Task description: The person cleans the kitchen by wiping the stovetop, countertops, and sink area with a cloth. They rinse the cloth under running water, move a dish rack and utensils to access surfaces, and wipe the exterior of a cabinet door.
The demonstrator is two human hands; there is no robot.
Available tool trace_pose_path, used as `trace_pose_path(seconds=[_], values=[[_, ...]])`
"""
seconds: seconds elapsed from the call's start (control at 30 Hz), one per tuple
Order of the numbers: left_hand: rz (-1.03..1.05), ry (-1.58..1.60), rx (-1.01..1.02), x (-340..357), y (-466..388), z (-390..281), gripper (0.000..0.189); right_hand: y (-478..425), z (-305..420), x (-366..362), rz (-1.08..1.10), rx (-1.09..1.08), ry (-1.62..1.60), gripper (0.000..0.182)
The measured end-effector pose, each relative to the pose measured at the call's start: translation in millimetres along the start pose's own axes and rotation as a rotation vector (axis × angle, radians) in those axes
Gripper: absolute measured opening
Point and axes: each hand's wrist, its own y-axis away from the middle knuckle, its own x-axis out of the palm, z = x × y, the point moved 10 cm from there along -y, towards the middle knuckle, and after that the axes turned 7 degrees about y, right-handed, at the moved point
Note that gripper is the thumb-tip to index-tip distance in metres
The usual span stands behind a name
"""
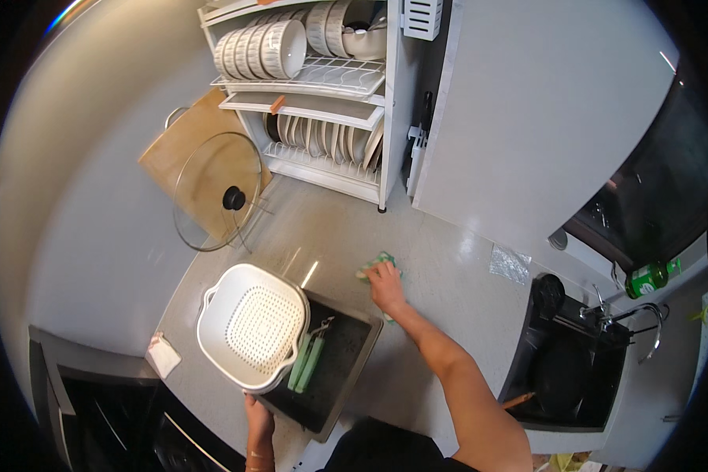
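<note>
My right hand [384, 284] presses a green and white cloth [383, 259] flat on the grey countertop [442, 283]. At the lower left, my left hand [259, 416] is at the near edge of a dark rectangular tray [345, 377]; its fingers go out of sight beneath the tray and basket. A white perforated colander basket [212, 348] sits over the tray's left part. Beside the basket, green-handled kitchen tools [307, 364] lie on the tray.
A dish rack [330, 183] with bowls and plates stands at the back. Left of it, a glass lid [189, 227] leans before a wooden cutting board [171, 150]. A folded cloth [165, 356] lies at left. The black sink [513, 383] with a pan is at right.
</note>
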Motion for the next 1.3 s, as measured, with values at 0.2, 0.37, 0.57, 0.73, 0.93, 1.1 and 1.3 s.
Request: trace_pose_path(seconds=[0.2, 0.37, 0.57, 0.73, 0.93, 1.1, 1.3], values=[[-0.058, -0.090, -0.031, 28, 2, -23, 0.033, -68, 2, 24, 0.021, -0.154, 0.001, 0.031], [-0.117, -0.129, -0.034, 12, -3, -25, 0.035, -55, -75, 15, -0.004, 0.127, 0.146, 0.032], [-0.097, -0.094, -0.040, 21, -14, -29, 0.036, -96, -125, -17, -0.104, 0.229, 0.181, 0.034], [-0.103, -0.204, -0.035, 33, -18, -36, 0.034, -150, -169, 22, -0.209, 0.234, 0.254, 0.034], [-0.086, -0.154, -0.027, 32, -17, -40, 0.033, -105, -163, 6, -0.127, 0.170, 0.092, 0.032], [-0.001, -0.219, -0.047, 39, -16, -39, 0.034, -18, -217, -79, -0.200, 0.309, 0.225, 0.029], [-0.012, -0.140, -0.029, 27, -24, -20, 0.035, 53, -231, -134, -0.290, 0.700, 0.577, 0.032]])
